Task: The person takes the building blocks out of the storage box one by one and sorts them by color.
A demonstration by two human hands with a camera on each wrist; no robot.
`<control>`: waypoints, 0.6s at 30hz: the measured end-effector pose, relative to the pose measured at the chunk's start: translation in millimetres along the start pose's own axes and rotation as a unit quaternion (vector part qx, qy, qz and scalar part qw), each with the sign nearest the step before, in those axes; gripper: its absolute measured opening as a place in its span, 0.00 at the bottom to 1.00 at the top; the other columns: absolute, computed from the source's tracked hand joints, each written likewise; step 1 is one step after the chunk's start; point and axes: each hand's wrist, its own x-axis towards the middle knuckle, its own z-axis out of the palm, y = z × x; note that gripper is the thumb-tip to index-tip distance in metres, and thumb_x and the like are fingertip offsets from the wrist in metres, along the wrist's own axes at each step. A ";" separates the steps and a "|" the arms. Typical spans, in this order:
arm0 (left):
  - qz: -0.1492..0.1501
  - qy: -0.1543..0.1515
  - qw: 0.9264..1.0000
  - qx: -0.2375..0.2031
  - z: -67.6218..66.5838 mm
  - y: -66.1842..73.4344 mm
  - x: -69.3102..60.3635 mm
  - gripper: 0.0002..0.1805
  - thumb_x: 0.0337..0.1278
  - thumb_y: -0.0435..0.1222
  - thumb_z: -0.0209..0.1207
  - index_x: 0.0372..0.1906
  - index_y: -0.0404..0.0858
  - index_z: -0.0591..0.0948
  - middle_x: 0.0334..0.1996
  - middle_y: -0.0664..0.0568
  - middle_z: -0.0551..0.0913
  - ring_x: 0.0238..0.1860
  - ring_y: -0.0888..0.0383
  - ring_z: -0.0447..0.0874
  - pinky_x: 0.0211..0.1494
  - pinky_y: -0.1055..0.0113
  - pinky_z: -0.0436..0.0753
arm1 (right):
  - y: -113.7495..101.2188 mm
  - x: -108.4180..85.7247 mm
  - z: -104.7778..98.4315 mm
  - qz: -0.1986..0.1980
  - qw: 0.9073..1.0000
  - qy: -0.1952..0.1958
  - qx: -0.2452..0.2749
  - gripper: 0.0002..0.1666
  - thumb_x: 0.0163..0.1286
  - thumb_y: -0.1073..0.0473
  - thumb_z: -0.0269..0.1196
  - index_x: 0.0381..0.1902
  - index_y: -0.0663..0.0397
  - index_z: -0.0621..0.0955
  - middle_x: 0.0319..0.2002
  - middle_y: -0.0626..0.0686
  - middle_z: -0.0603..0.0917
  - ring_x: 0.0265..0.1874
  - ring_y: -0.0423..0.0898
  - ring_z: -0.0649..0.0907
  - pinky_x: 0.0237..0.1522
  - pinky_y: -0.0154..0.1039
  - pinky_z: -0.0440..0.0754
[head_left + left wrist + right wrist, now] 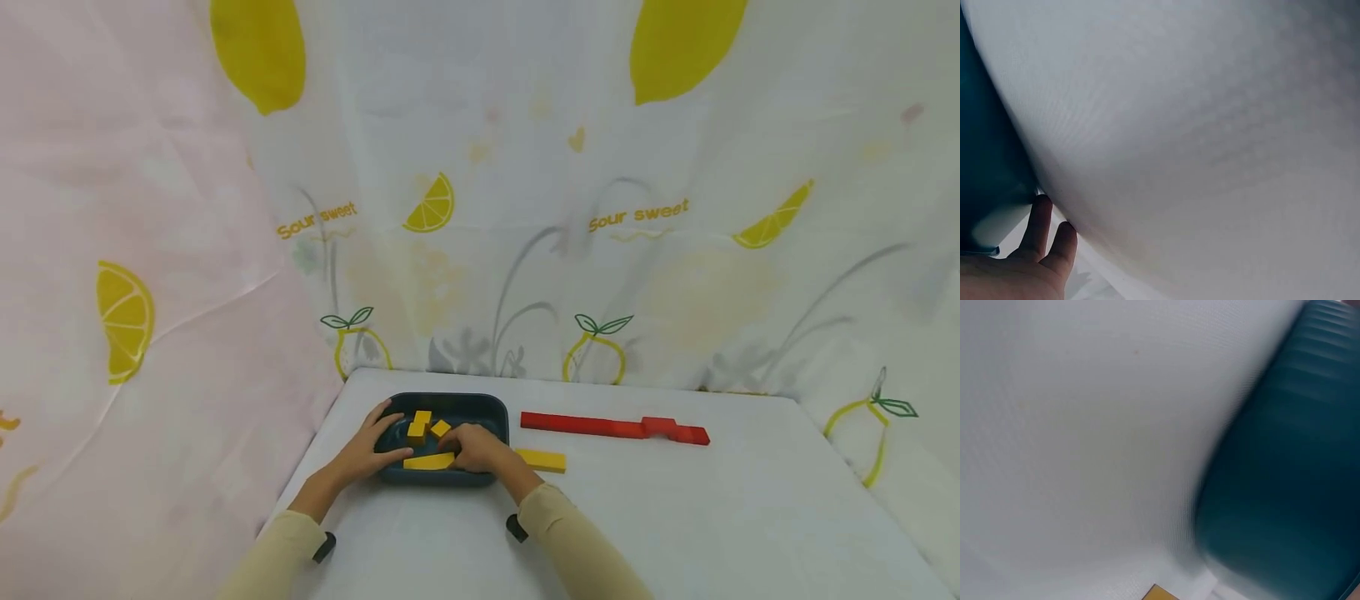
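A dark teal tray [491, 403] stands on the white table with several yellow blocks [416, 432] inside. My left hand [362, 450] lies over its left side, thumb and a finger reaching inside, its thumb tip by a long yellow block [427, 462]. In the left wrist view, two straight fingers [1063, 247] of that hand lie outside the tray wall. My right hand [480, 450] reaches over the tray's right side, its curled fingertips pinching the right end of that long block. In the right wrist view the tray's outer wall [1279, 475] shows, but hardly any of the hand.
Right of the tray, a yellow bar [543, 461] lies on the white table [675, 517], partly behind my right wrist. Farther back, several red blocks [585, 424] lie end to end in a row. A lemon-print cloth [495, 250] hangs behind the table.
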 end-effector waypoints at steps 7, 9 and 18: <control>0.005 -0.008 1.000 0.001 -5.8 3.5 3.3 0.47 0.57 0.59 0.63 0.75 0.40 0.62 0.80 0.42 0.42 0.77 0.35 0.48 0.71 0.31 0.58 | 0.1 4.6 -6.9 -0.002 1.000 -0.011 0.015 0.21 0.61 0.64 0.71 0.53 0.49 0.85 0.46 0.50 0.87 0.42 0.41 0.82 0.52 0.38 0.83; 0.004 -0.011 1.000 0.004 -8.1 3.7 3.9 0.48 0.57 0.59 0.63 0.76 0.41 0.61 0.80 0.41 0.42 0.77 0.35 0.48 0.71 0.31 0.58 | -0.7 6.0 -8.5 -0.001 1.000 -0.017 0.015 0.22 0.61 0.64 0.71 0.54 0.49 0.85 0.46 0.50 0.86 0.43 0.41 0.82 0.53 0.39 0.82; -0.006 -0.021 1.000 -0.008 -5.5 -0.1 1.3 0.51 0.53 0.59 0.66 0.77 0.41 0.59 0.80 0.41 0.42 0.77 0.34 0.46 0.70 0.29 0.57 | -2.9 9.0 -0.6 -0.020 0.999 -0.039 -0.008 0.18 0.62 0.65 0.69 0.50 0.49 0.86 0.50 0.47 0.87 0.47 0.41 0.82 0.57 0.38 0.80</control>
